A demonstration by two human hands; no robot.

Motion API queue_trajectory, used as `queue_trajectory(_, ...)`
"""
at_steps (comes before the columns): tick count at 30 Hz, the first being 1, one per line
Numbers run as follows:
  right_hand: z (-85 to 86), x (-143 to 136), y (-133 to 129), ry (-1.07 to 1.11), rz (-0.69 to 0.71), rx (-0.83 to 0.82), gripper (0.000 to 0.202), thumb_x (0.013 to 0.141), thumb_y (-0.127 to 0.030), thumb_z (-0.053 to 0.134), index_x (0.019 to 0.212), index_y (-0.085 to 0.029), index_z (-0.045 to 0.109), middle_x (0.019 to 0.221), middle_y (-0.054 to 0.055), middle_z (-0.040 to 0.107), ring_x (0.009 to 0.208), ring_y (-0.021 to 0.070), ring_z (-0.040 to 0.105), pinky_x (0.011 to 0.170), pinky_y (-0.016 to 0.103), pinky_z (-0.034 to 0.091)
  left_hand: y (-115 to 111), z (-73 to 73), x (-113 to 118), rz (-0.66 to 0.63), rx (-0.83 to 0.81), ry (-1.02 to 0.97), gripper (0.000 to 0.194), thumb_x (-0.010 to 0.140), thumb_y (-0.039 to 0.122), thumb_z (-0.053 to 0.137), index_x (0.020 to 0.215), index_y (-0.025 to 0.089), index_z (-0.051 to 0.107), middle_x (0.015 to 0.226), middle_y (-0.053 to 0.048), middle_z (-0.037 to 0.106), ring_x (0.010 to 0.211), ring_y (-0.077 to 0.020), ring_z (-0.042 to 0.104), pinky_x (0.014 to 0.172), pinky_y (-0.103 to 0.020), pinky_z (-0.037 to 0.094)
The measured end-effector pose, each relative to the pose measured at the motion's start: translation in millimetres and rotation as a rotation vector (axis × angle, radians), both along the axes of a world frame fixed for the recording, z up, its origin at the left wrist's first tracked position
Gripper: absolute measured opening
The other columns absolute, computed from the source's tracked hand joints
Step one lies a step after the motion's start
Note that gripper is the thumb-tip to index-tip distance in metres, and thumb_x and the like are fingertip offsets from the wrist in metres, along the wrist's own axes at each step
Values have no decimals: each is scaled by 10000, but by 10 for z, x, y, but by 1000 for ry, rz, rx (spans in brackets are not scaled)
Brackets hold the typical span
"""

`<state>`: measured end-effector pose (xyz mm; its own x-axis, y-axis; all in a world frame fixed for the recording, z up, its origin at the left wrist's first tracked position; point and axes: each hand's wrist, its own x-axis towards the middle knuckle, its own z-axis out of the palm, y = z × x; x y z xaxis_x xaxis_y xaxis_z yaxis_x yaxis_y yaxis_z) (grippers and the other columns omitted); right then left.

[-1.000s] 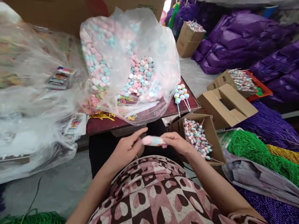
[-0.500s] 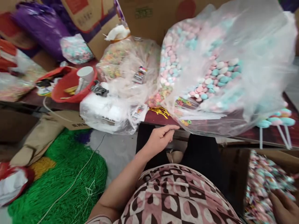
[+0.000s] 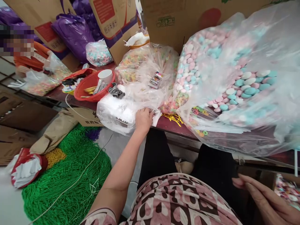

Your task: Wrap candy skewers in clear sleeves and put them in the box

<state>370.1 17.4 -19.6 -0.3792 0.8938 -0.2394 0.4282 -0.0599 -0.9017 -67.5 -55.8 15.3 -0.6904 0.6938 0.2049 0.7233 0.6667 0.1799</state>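
My left hand [image 3: 143, 119] lies at the table's front edge with its fingers curled down onto a small white printed plastic bag [image 3: 156, 117]. The hand covers much of that bag. Beside it sits a clear bag of white items [image 3: 117, 112]. My right hand [image 3: 264, 197] hangs in front of my lap at the lower right, fingers loosely stretched, and I see nothing in them. Near it stands a box of small wrapped sweets [image 3: 287, 190]. A large clear bag of pink, white and blue candies [image 3: 248, 90] rests on the table to the right.
Yellow twist ties [image 3: 174, 119] lie by a bag of colourful ring candies [image 3: 140, 62]. A red basket [image 3: 90, 95] holds a white cup [image 3: 105, 75]. Green strings [image 3: 70, 168] cover the floor at left. Another person [image 3: 30, 59] is at the far left. Cardboard boxes [image 3: 164, 22] stand behind.
My left hand has moved left from the table edge onto the printed bag. My right hand has come up out of the box of sweets. The view has shifted left.
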Motion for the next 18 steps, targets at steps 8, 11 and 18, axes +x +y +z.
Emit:
queue_trajectory(8,301,-422,-75,-24,-11,-108,284,643,-643,676,858,-472,750,843,143,755,931,404,691,1011,561,432,-191,138,128,-124,146,16,252,948,310,439,870,185,643,928,-105,668,924,-243,570,828,-355,394)
queue_trajectory(11,341,-670,-29,108,44,-235,286,690,-579,704,903,-397,761,882,135,757,855,351,715,943,551,505,-308,255,403,-380,320,-79,278,966,338,406,892,198,635,868,-72,658,880,-198,578,809,-309,416)
queue_trajectory(18,537,-1381,208,506,267,-464,475,728,-563,709,1025,-192,722,911,94,740,803,218,697,692,341,563,-268,319,1110,-834,267,-166,223,943,325,478,906,203,662,818,-48,632,764,-154,550,742,-283,395)
